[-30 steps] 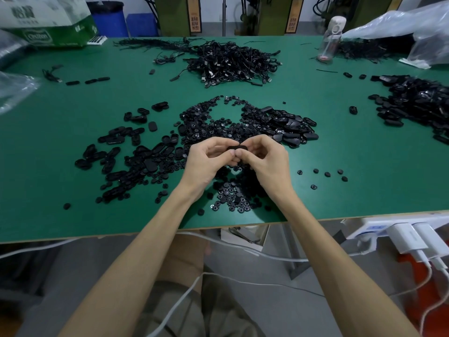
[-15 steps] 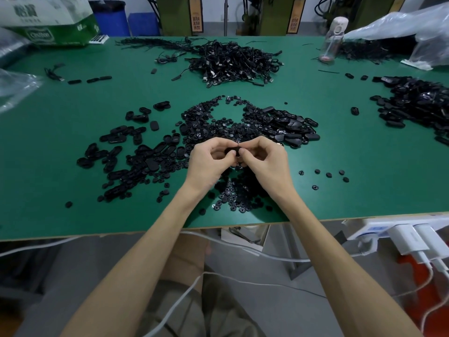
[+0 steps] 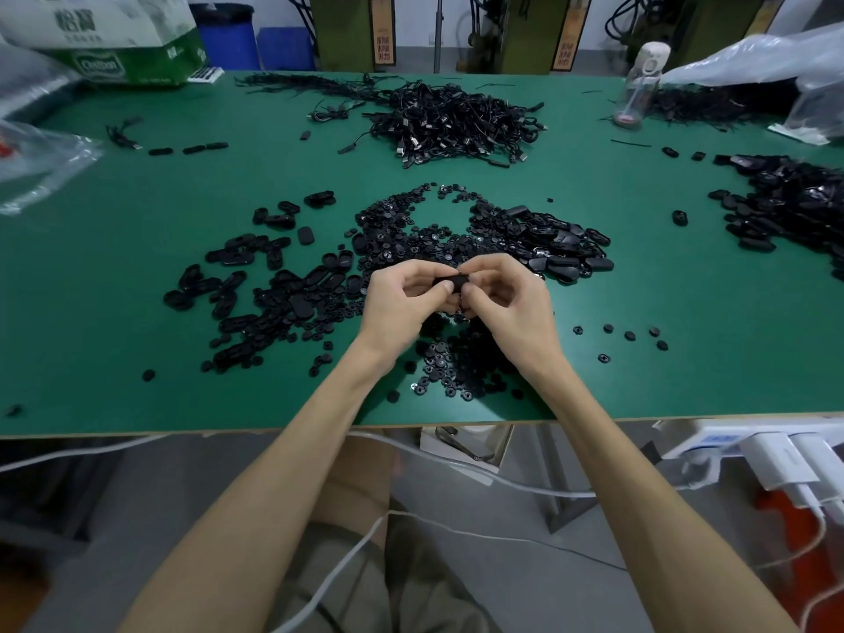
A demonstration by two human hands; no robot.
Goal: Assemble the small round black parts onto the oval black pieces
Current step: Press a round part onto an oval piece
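Both hands, left [image 3: 402, 303] and right [image 3: 507, 303], pinch one oval piece [image 3: 450, 281] over the bench [image 3: 114, 312]; the round part, seemingly hidden under fingers, could slip into the loose heap.

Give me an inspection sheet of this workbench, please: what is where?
Surface: green table.
Job's things: ovals heaped left, round parts heaped near the front edge, one piece held.
Clutter: bags, box, bottle.
Hands: left hand and right hand both pinch the piece above the table.
Cables: black cable heap at the far side; white cable under the table.
Surroundings: power strip, blue bin.
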